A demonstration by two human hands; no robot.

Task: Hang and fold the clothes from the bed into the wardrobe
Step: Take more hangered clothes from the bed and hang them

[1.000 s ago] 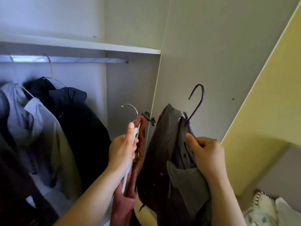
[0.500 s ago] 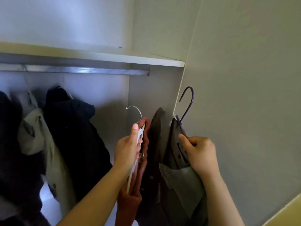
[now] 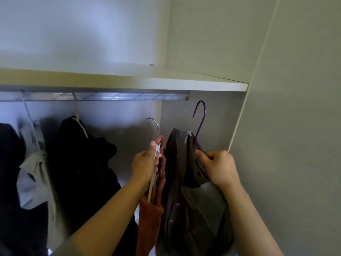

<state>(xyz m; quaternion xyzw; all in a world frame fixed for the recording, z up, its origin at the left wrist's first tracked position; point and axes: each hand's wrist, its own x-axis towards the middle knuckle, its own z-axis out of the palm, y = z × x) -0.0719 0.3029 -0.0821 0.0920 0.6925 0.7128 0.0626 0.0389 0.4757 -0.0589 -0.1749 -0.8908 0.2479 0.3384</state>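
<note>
Clothes [image 3: 177, 163] gripped in both hands [image 3: 145, 167] [image 3: 219, 169] have risen nearer the rail [image 3: 129, 97].

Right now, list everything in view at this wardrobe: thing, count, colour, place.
shelf: 1, white, across the top
rail: 1, silver, under the shelf
jacket: 1, black, hung on the rail
pale shirt: 1, grey-white, hung left of the jacket
dark garment: 1, black, far left edge
white hanger: 1, metal hook, below the rail
rust garment: 1, on the white hanger
purple hanger: 1, below the rail, rightmost
grey shirt: 1, on the purple hanger
left hand: grips the white hanger
right hand: grips the purple hanger
</note>
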